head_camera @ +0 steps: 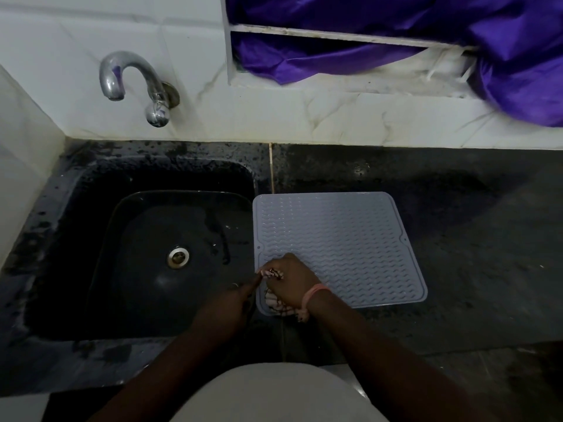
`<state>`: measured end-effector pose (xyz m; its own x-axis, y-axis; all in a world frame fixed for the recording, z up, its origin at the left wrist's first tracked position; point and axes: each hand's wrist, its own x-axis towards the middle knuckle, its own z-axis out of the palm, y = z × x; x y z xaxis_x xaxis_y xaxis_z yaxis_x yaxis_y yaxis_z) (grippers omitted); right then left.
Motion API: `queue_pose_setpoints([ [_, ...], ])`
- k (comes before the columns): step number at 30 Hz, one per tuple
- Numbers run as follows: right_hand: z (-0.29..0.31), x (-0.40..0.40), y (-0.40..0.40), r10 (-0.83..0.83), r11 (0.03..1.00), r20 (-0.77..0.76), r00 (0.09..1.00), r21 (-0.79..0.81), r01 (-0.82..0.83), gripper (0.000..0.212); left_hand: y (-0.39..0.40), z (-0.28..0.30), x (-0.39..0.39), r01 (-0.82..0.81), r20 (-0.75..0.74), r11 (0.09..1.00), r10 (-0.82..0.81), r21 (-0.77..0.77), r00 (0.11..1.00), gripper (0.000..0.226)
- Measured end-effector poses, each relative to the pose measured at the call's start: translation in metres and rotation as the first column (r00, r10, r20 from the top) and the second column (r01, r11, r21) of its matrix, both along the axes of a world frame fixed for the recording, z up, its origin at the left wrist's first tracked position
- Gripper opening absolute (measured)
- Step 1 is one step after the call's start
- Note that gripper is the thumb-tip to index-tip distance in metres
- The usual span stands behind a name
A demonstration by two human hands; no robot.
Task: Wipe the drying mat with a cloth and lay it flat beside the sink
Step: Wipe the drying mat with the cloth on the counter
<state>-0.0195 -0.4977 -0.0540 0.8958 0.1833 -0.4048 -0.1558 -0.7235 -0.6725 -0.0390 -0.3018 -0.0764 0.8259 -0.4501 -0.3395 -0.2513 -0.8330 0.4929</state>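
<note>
Both hands meet at the mat's near left corner: the right hand (291, 280) grips a bunched cloth (275, 303) on it, the left hand (227, 303) points a finger at the edge. Grey mat (341, 239) lies flat on the counter (457, 208), touching the sink (158, 239).

Cloth (275, 303) mostly hidden under right hand (292, 281); mat's (338, 245) near-left corner covered too. Purple curtain (426, 41) cut off at top & right edges. Left-hand (225, 303) grip unclear.
</note>
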Motion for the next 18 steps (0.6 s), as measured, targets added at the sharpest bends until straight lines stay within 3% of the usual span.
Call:
queue_pose_setpoints([
  [2,0.005,0.001,-0.013,-0.036,0.989,-0.02,0.999,0.143,0.038,0.023,0.001,0.002,0.001,-0.002,-0.005,1.0,0.002,-0.011,1.0,0.066],
  [4,0.011,-0.003,-0.032,-0.21,0.951,-0.011,0.978,0.228,0.207,0.018,0.001,0.003,0.001,0.019,0.013,1.0,-0.019,-0.021,1.0,0.065],
  [8,0.01,-0.023,-0.096,-0.574,0.794,0.007,0.819,0.252,0.554,0.012,-0.01,0.003,0.0,0.032,0.032,0.999,-0.033,0.019,0.999,0.06],
  [11,0.01,-0.038,-0.15,-0.758,0.651,0.053,0.651,0.134,0.747,0.006,-0.012,0.002,-0.003,0.023,0.024,0.999,-0.024,0.043,0.999,0.061],
  [13,0.01,-0.044,-0.183,-0.827,0.558,0.102,0.553,0.021,0.83,0.02,-0.011,0.001,-0.005,0.016,0.034,0.998,-0.018,0.067,0.999,0.063],
  [16,0.004,-0.053,-0.208,-0.811,0.513,0.181,0.556,-0.239,0.825,0.029,-0.014,0.0,-0.008,-0.008,0.056,0.996,0.003,0.09,0.998,0.065],
  [18,0.0,-0.056,-0.207,-0.752,0.531,0.219,0.621,-0.357,0.769,0.029,-0.019,0.002,-0.009,-0.039,0.061,0.994,0.033,0.101,0.998,0.065],
])
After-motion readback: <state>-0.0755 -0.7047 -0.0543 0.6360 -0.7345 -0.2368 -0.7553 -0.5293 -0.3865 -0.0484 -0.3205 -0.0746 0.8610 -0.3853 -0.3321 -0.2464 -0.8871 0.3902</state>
